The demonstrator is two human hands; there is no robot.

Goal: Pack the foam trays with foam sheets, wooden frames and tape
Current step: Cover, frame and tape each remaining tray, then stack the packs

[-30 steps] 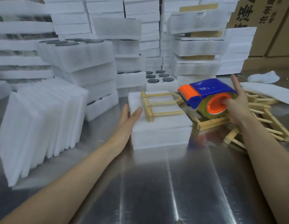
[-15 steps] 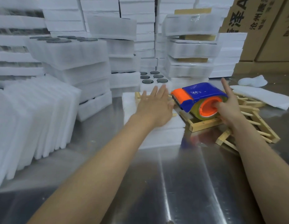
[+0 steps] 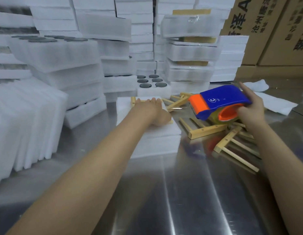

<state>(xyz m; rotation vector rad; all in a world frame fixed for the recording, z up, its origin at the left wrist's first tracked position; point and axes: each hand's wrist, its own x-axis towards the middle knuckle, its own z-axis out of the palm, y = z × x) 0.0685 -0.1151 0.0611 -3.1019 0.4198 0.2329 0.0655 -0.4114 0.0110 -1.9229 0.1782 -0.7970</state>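
A white foam tray (image 3: 155, 141) lies on the steel table with a foam sheet and a wooden frame (image 3: 133, 100) on top. My left hand (image 3: 151, 110) lies flat on that frame and presses it down, fingers straight. My right hand (image 3: 250, 109) grips a blue and orange tape dispenser (image 3: 218, 100) just right of the tray, held above loose wooden frames (image 3: 208, 130). A short strip of clear tape reaches from the dispenser toward my left hand.
Upright foam sheets (image 3: 27, 126) stand at the left. Stacks of foam trays (image 3: 59, 65) and wrapped packs (image 3: 191, 48) fill the back. Cardboard boxes (image 3: 269, 31) rise at the back right. A loose foam sheet (image 3: 276, 103) lies far right. The steel table (image 3: 189, 192) spreads toward me.
My left hand moved from the tray's left side onto the wooden frame and flattened there. My right hand lifted the tape dispenser slightly and tipped it toward the tray.
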